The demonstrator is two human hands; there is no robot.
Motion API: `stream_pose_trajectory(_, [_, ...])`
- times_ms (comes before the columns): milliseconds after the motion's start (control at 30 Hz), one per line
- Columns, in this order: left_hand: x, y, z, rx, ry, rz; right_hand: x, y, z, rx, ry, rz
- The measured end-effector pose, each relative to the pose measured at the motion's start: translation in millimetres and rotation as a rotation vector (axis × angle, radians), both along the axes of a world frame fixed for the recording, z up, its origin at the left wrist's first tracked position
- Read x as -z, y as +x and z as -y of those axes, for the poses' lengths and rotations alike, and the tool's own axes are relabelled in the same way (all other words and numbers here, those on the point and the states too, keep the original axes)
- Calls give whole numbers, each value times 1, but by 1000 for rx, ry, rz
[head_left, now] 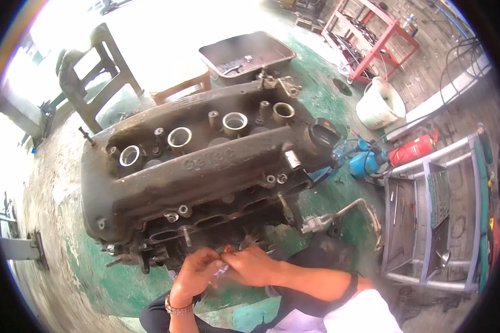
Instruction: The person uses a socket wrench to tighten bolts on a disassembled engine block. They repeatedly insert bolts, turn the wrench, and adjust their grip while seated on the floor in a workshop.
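My left hand [196, 273] and my right hand [251, 265] meet just in front of the near lower side of a dark engine [205, 172]. The fingers of both are closed and pressed together. A small orange bit [227, 248] shows at the fingertips, and a pale scrap [221, 270] shows below them; I cannot make out what they belong to. The engine's black valve cover [166, 176] is on top, with several round ringed wells and an oil filler cap [323, 133] at its right end. Intake ports [210, 221] face me above my hands.
Beyond the engine stand a grey chair frame [103, 72] and a dark plastic tub [247, 54] with small parts. To the right are a tool cart [422, 272], a red fire extinguisher [414, 150], a blue canister [366, 164], a white bucket [380, 104] and a red rack [372, 39].
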State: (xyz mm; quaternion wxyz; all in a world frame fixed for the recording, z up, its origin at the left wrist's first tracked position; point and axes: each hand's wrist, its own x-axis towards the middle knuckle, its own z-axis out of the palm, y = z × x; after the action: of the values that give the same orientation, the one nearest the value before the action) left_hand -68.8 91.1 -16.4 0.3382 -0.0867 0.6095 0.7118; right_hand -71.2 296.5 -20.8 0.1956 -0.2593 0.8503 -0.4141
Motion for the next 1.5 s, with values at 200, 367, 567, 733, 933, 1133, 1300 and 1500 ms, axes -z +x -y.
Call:
stream_pose_trajectory(200, [1, 3, 2, 34, -86, 25, -1, -1, 3, -38, 71, 65])
stream_pose_trajectory(367, [2, 0, 3, 78, -87, -3, -1, -3, 8, 4, 16, -25])
stream_pose_trajectory(567, [-2, 2, 4, 78, -124, -34, 3, -2, 8, -25, -26, -61])
stream_pose_trajectory(733, [-5, 1, 5, 85, -115, -24, 4, -3, 6, -45, -21, -50])
stream_pose_trajectory(933, [-4, 1, 4, 90, -101, -15, 2, -2, 6, -48, 15, -32])
stream_pose_trajectory(1133, [-9, 1, 4, 131, -135, -24, 4, 1, 7, 23, -5, -25])
stream_pose_trajectory(1300, [-15, 1, 5, 126, -152, -84, 0, -1, 8, -13, 11, -28])
stream_pose_trajectory(1500, [-25, 1, 7, 105, -160, -196, -31, -17, 3, -26, -73, -150])
